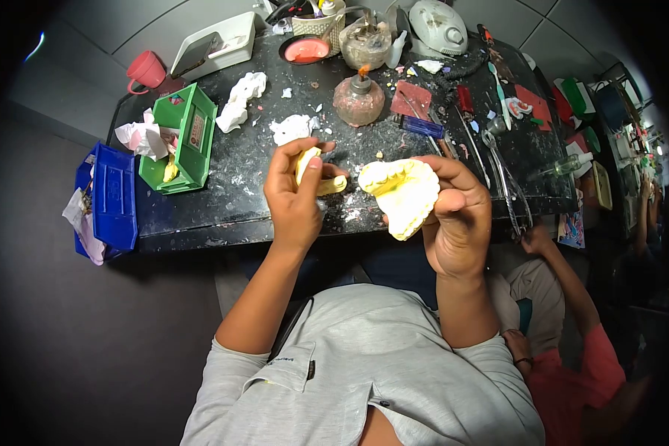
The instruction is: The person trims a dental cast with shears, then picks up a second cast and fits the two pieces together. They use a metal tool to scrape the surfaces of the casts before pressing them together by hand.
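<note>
Two pale yellow dental casts are held up over the front of the black workbench. My left hand [296, 189] is closed around the smaller-looking dental cast [331, 185], with the thumb across it and part of it hidden by the fingers. A larger-looking dental cast [401, 195], with a row of teeth along its upper edge, is gripped at its right side by my right hand [457, 212]. The two casts are apart, with a narrow gap between them. Behind them on the bench lies a crumpled white tissue [293, 128].
A lit spirit burner [359, 102] stands beyond my hands, its flame [363, 71] exposed. A green bin [193, 141] and a blue bin [115, 197] sit at the left. Pink wax sheet [412, 99], metal tools [502, 167] and scraps lie right. A co-worker's hand [537, 241] is nearby.
</note>
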Motion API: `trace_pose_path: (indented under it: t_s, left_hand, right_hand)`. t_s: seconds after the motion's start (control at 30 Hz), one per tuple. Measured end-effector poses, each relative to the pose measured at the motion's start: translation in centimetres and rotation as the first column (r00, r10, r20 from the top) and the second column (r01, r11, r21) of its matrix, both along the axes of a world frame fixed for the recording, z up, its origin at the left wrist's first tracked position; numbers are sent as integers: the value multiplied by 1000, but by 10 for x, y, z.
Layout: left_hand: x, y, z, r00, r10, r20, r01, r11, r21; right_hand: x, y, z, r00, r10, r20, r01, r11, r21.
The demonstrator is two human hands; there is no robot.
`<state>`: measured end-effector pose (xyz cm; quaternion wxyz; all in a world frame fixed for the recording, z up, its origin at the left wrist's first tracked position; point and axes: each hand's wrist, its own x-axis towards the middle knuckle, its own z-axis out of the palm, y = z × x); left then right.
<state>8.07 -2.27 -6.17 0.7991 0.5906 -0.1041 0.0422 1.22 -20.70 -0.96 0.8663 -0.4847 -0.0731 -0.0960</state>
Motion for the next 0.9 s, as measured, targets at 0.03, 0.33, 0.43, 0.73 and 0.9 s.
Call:
trace_pose_path:
  t_s: [0.03, 0.33, 0.43, 0.73, 0.9]
  left_hand:
    - [-2, -2, 4, 1000, 6, -29, -6, 1000, -9]
    - [23, 20, 16, 926, -51, 374, -267, 613, 744]
    - [26, 18, 26, 791, -57, 609, -481, 556, 678]
    - [47, 10, 62, 932, -359, -49, 326, 774, 543]
    - [101, 27, 65, 878, -474, -61, 316, 479, 819]
  right_hand:
    - [0, -1, 0, 1000, 3, 1, -3, 1000, 0]
    - [7, -43, -14, 948, -318, -16, 315, 945, -92]
    - [15, -40, -14, 952, -297, -69, 287, 949, -127]
    - [58, 10, -4, 989, -146, -39, 113, 888, -445]
    - [112, -28, 12, 940, -292, 174, 247, 235, -940]
